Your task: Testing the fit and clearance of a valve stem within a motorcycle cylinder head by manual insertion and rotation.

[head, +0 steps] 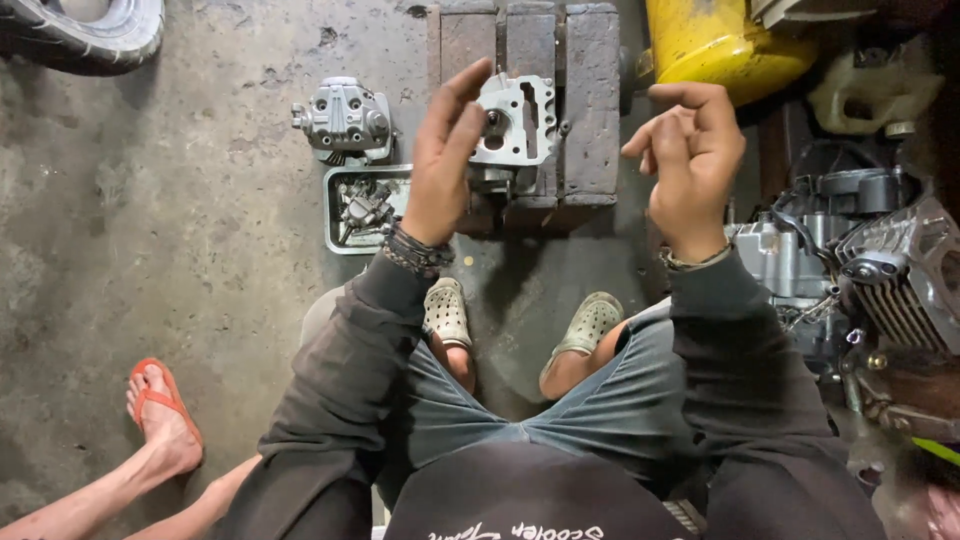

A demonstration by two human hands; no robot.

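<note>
Here the left hand reaches forward with fingers stretched out and close together, its fingertips touching the near-left edge of a grey metal cylinder head; it grips nothing that can be seen. The right hand hangs in the air to the right of the cylinder head, well apart from it, fingers loosely curled inward and thumb bent; whether anything small sits between them cannot be told. The cylinder head rests on a stack of dark bricks on the concrete floor. Left of the cylinder head lies a second finned engine cover, and just below that a shallow metal tray with small parts in it. Nearer than the cylinder head, the person's two feet in pale clogs stand on the floor. Right of the cylinder head a yellow tank shows at the top edge, and lower down a grey engine with fins. Far left of the cylinder head, a tyre lies in the corner, and another person's foot in an orange sandal rests on the floor
</note>
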